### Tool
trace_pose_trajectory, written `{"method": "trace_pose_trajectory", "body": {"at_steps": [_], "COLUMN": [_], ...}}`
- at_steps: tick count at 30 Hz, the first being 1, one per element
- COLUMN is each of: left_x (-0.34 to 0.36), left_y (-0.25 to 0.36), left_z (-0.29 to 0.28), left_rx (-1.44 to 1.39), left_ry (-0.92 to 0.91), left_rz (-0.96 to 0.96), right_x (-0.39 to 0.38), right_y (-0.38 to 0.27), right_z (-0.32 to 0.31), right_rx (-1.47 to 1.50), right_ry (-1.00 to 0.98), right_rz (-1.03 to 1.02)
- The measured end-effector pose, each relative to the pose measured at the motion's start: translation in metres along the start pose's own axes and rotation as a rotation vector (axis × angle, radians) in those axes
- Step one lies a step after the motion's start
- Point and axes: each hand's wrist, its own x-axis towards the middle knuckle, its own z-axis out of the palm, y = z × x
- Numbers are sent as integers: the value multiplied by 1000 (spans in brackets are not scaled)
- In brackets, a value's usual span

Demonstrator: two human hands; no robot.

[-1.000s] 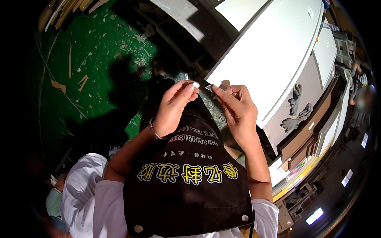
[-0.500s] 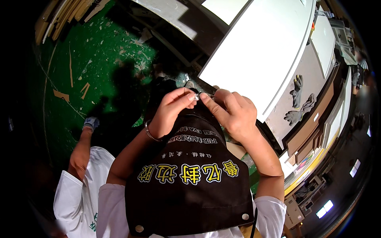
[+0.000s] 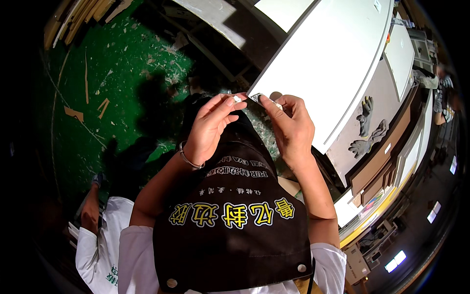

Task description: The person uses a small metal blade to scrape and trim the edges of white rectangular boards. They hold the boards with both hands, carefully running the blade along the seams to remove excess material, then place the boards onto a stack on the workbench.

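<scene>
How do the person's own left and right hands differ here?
The left hand has a silver bracelet at its wrist; the right hand shows none. The left hand pinches a small white piece, the right hand a small shiny piece. Both are bare of gloves and use a thumb-and-finger grip.

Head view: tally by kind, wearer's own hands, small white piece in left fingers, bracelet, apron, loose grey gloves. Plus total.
Bare hands, left hand and right hand: 2
Small white piece: 1
Bracelet: 1
Dark apron: 1
Loose grey gloves: 2
Total: 7
</scene>
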Motion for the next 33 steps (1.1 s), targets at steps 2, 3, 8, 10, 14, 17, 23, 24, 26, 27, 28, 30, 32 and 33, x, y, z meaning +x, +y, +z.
{"method": "trace_pose_trajectory", "body": {"at_steps": [2,3,8,10,14,17,23,24,26,27,28,30,32,33], "left_x": [0,0,1,1,3,3,2,2,-1,-3,-4,-7,-7,-7], "left_y": [-1,-2,-2,-3,-4,-3,-4,-6,-9,-8,-7,-4,-3,-2], "left_z": [-1,0,0,2,2,2,0,-4,-5,-4,-3,-1,0,1], "left_rx": [-14,-23,-48,-60,-86,-89,-82,-73,-61,-55,-49,-42,-44,-41], "left_ry": [-3,-4,-5,5,13,8,47,34,-9,-42,-75,-115,-137,-129], "left_rz": [6,3,10,16,22,22,4,11,38,57,75,78,70,70], "right_x": [0,1,6,9,13,12,7,4,1,0,-1,0,0,-1], "right_y": [-1,-2,-10,-12,-15,-16,-10,-10,-12,-13,-15,-19,-19,-17], "right_z": [2,2,-6,-9,-12,-13,-18,-16,-12,-10,-8,-11,-11,-11], "right_rx": [-13,-22,-158,-206,-265,-249,158,216,320,365,410,433,435,437], "right_ry": [2,4,-57,-73,-96,-93,-128,-107,-79,-69,-59,-63,-70,-63], "right_rz": [1,6,-26,-54,-80,-61,145,159,174,178,181,192,196,177]}}
